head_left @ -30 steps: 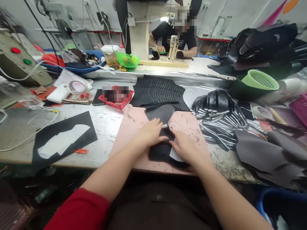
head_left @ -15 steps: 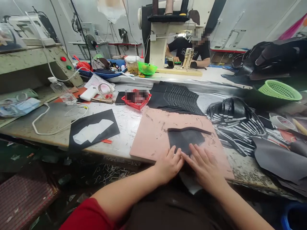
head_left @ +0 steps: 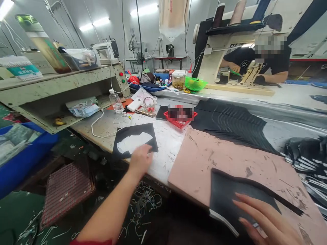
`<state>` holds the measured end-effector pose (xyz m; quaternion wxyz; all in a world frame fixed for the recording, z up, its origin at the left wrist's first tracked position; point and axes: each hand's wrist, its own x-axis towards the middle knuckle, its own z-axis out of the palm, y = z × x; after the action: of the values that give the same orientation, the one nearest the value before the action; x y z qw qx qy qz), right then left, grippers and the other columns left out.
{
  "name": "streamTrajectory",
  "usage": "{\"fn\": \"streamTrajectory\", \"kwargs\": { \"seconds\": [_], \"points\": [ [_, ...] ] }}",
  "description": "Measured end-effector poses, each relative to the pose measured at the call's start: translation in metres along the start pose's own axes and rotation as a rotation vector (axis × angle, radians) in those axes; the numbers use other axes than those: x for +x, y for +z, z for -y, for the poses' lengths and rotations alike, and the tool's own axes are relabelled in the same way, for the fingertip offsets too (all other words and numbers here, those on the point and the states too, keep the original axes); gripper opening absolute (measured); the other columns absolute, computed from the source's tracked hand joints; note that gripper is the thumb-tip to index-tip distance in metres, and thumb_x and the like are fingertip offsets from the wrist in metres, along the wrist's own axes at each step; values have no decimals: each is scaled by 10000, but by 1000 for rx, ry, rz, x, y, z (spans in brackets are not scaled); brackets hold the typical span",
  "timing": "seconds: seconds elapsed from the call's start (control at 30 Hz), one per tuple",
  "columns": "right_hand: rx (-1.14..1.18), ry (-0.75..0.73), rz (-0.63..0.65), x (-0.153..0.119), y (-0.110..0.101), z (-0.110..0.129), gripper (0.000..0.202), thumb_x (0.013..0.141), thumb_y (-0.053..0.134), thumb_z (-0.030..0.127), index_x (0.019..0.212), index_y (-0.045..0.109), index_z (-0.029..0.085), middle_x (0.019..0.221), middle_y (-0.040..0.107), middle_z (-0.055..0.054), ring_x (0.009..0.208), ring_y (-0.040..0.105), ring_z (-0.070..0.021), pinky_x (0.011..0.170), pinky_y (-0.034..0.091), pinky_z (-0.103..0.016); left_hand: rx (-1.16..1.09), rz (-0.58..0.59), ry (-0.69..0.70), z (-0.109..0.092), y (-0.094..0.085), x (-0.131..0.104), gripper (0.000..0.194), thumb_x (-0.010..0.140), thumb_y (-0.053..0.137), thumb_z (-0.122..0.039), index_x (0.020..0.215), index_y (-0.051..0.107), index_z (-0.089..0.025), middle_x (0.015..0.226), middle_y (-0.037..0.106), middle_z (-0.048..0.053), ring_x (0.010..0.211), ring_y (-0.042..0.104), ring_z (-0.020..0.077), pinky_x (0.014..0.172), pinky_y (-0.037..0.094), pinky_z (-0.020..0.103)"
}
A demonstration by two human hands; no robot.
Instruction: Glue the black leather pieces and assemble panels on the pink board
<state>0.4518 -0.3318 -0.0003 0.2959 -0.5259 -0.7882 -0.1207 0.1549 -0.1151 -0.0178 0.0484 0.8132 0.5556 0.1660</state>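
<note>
My left hand [head_left: 141,160] is at the lower edge of a black sheet with a white cut piece [head_left: 135,141] on it, near the table's front edge. Its fingers are bent together, and whatever they may hold is hidden. On the pink board [head_left: 194,166] lies a dark grey piece [head_left: 227,190] with a raised black strip along its far edge and a white edge at its near side. Over that piece rests my right hand [head_left: 265,217], its fingers apart.
A red basket [head_left: 180,123] and a stack of black pieces [head_left: 227,117] lie beyond the board. Bottle [head_left: 116,102] and white cable are at the left. Across the table, a person [head_left: 265,68] works behind a sewing machine [head_left: 212,61]. Black strips [head_left: 306,153] lie right.
The view has turned left. My left hand has left the dark piece on the board and moved left to the black sheet. My right hand has stayed at the dark piece, fingers spread.
</note>
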Motion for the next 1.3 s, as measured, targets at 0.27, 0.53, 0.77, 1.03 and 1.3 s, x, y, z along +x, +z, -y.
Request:
{"fn": "streamTrajectory", "kwargs": {
  "seconds": [0.27,0.53,0.77,1.03,1.3],
  "points": [
    [118,-199,82,90,55,21,165,846,438,148,896,592,179,966,661,-102,787,614,-196,675,508,-316,47,142,-283,50,-7,83,446,709,618,-234,1139,541,-145,1105,606,115,1066,534,264,902,402,312],
    [195,-171,282,131,104,29,119,755,552,164,855,614,175,1069,630,-103,836,592,-223,716,504,-343,-48,225,-379,58,-6,107,150,692,577,-158,841,578,-173,854,630,43,785,593,186,657,423,246],
    [263,-62,478,158,117,31,152,795,553,188,927,626,175,1181,566,-111,962,561,-240,808,476,-377,-172,212,-253,51,-23,91,76,778,466,-231,763,529,-191,846,523,14,796,542,152,754,424,254],
    [408,338,270,202,136,40,350,768,557,144,1112,513,185,943,634,-72,878,581,-215,723,483,-347,-575,131,111,-4,-23,58,148,779,484,-322,748,563,-201,927,525,39,962,493,192,891,398,334],
    [609,489,-51,145,62,12,116,811,472,219,695,482,207,672,533,-6,558,503,-117,498,424,-219,-894,259,145,-52,-26,20,151,758,570,-331,775,579,-181,749,578,10,728,535,142,707,445,255]
  ]
}}
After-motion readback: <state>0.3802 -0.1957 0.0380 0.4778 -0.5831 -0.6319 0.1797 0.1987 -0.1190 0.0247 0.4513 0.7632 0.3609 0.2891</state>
